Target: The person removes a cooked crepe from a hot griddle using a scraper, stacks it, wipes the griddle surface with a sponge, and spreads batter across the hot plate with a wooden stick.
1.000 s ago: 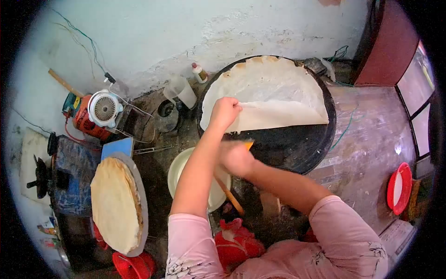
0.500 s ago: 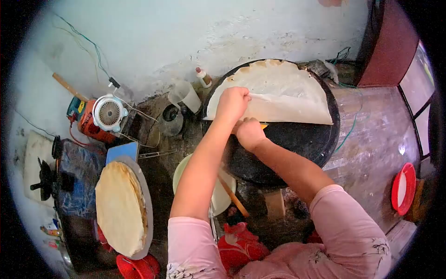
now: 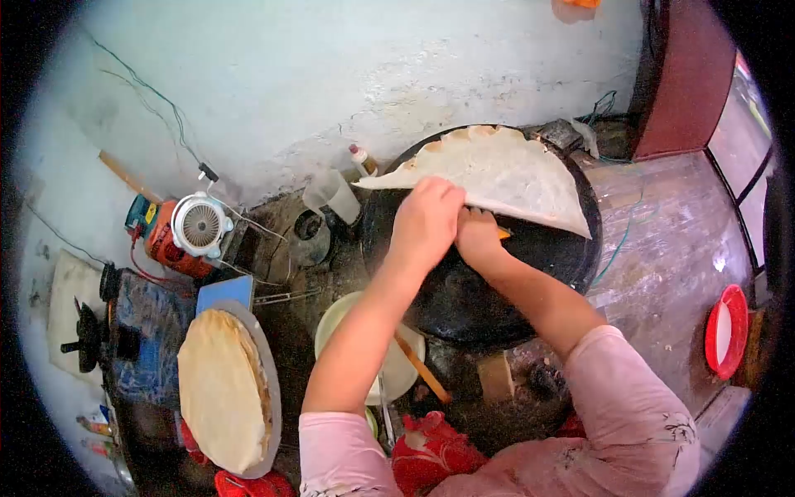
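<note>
A thin, pale crepe lies over the far half of a round black griddle. Its near edge runs straight and looks lifted where my left hand pinches it near the middle. The left corner of the crepe stretches to the griddle's rim. Close beside, touching or almost touching the left, my right hand is closed under the crepe's edge. A small yellow-orange piece sticks out at its fingers; most of that thing is hidden, so its kind is unclear.
To my left, a stack of crepes rests on a round board. A pale bucket with a wooden stick stands below my left arm. Behind are a plastic jug, a bottle and a small fan. At right sits a red basin.
My left hand has drawn the crepe's near edge up and away, and its left side has shifted off the griddle. More black surface shows. My right hand has moved slightly right.
</note>
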`<act>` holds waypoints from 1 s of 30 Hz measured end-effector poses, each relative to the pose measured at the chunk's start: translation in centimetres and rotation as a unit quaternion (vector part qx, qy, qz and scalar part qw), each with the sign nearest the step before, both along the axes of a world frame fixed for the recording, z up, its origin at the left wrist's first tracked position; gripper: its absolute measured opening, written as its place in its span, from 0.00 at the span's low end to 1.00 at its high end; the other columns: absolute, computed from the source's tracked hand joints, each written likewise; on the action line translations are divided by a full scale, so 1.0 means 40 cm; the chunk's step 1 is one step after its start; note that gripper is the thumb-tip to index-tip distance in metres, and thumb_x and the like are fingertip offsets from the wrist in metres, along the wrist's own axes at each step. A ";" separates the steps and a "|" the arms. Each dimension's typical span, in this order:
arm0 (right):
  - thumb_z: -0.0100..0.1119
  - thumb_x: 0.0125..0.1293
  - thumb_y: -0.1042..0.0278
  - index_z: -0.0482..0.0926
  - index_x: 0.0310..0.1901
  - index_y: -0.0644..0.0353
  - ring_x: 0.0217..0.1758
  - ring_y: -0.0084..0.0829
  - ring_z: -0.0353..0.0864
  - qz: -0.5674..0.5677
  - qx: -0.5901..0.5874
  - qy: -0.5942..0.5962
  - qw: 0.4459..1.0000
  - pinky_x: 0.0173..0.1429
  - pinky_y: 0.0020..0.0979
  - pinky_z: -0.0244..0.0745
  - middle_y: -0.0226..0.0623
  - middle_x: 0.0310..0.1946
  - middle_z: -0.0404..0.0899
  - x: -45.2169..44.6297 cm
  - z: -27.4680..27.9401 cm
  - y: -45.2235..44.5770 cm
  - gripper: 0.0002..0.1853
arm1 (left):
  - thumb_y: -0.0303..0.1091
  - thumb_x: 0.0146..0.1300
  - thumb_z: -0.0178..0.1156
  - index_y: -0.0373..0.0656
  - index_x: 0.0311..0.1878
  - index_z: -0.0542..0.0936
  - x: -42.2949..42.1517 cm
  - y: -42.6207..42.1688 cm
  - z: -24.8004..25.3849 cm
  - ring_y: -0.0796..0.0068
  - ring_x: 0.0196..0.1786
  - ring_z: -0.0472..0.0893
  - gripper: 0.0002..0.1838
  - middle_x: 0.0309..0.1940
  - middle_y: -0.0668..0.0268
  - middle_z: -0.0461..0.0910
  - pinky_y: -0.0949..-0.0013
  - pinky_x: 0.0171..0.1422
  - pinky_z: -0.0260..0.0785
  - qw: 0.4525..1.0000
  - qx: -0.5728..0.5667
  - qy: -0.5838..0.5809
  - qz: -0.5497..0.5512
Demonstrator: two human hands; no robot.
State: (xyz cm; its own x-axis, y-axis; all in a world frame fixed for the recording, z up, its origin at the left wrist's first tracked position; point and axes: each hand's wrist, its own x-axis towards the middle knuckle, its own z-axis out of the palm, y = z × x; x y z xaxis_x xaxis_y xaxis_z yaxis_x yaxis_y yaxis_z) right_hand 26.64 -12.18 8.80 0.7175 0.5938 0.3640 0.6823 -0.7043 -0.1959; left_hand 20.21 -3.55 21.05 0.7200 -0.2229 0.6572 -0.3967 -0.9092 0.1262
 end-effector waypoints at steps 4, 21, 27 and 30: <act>0.46 0.59 0.65 0.71 0.51 0.61 0.46 0.46 0.75 0.139 0.003 -0.202 0.969 0.52 0.51 0.67 0.43 0.45 0.74 -0.167 -0.026 -0.208 0.19 | 0.22 0.47 0.57 0.37 0.36 0.78 -0.160 -0.031 -0.103 0.57 0.42 0.77 0.10 0.36 0.59 0.77 0.62 0.45 0.73 0.998 0.039 -0.033 -0.025; 0.56 0.49 0.65 0.78 0.40 0.53 0.35 0.29 0.75 0.271 -0.005 0.027 0.962 0.36 0.32 0.71 0.26 0.32 0.76 -0.316 0.056 -0.645 0.14 | 0.29 0.51 0.54 0.42 0.33 0.78 -0.202 -0.162 -0.346 0.61 0.46 0.71 0.07 0.40 0.63 0.74 0.56 0.50 0.61 0.979 0.139 0.150 0.009; 0.51 0.53 0.64 0.72 0.45 0.54 0.37 0.31 0.78 0.273 -0.048 0.033 0.960 0.39 0.32 0.72 0.29 0.35 0.76 -0.281 0.024 -0.573 0.16 | 0.29 0.54 0.52 0.44 0.28 0.78 -0.070 -0.090 -0.193 0.50 0.33 0.74 0.05 0.26 0.54 0.75 0.54 0.36 0.66 0.975 -0.100 0.180 0.088; 0.52 0.52 0.63 0.73 0.44 0.54 0.36 0.31 0.78 0.319 -0.010 0.059 0.946 0.38 0.32 0.71 0.29 0.34 0.76 -0.290 0.061 -0.541 0.16 | 0.32 0.55 0.58 0.40 0.31 0.80 -0.016 -0.044 -0.092 0.51 0.36 0.76 0.07 0.29 0.54 0.78 0.56 0.40 0.68 0.973 -0.135 0.127 0.134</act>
State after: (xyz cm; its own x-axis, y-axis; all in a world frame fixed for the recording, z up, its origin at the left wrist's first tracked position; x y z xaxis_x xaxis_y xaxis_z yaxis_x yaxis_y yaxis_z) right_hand 15.05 -33.82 11.25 0.2459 0.9256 0.2878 0.9439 -0.1611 -0.2884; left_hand 19.58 -5.30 17.36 0.8750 0.1521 0.4596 -0.0747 -0.8956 0.4385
